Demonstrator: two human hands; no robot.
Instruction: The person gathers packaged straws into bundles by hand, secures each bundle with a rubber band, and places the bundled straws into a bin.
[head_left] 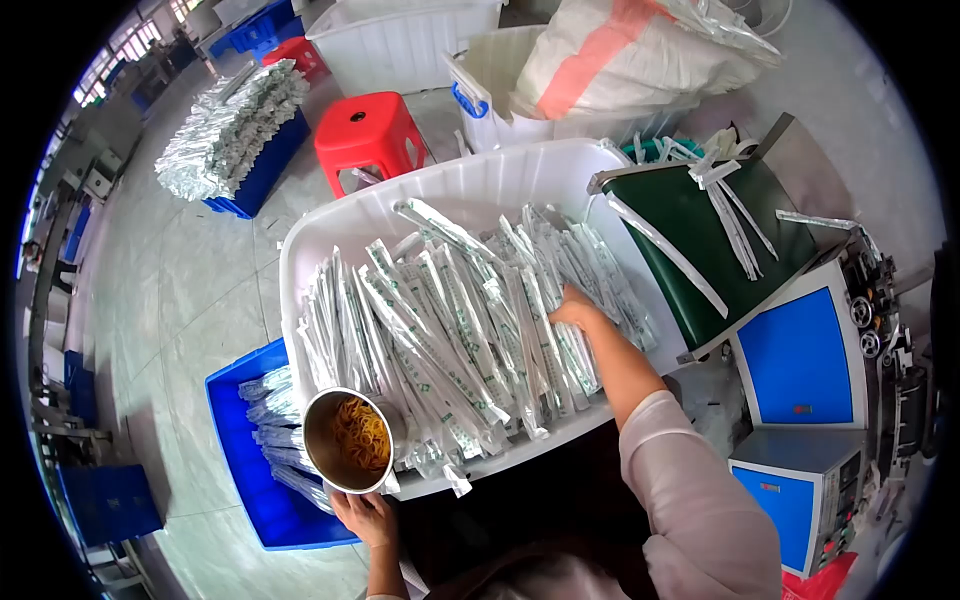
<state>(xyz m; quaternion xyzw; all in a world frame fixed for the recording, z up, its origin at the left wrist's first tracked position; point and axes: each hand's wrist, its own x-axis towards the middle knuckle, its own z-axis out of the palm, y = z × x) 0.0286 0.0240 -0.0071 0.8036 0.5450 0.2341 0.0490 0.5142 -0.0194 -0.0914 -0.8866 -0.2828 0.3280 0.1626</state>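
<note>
My left hand [365, 515] is closed on a metal cup [318, 455] at the lower left. Yellow-orange rubber bands [362, 432] lie in a heap inside it. The cup hangs over the near left edge of a large white tub [305, 225]. Many long, thin wrapped packets [440, 300] with silvery film and green print fill the tub. Toward its right side my right hand [574, 308] reaches in among the packets, thumb and forefinger curled around some of them; the other fingers are hidden.
A blue crate [225, 420] with bundled packets stands left of the tub. Right of it, a green conveyor belt [665, 225] carries loose strips, beside blue-panelled machinery [800, 360]. Behind are a red stool [365, 125], a white sack [640, 60] and another blue crate [265, 160] piled with packets.
</note>
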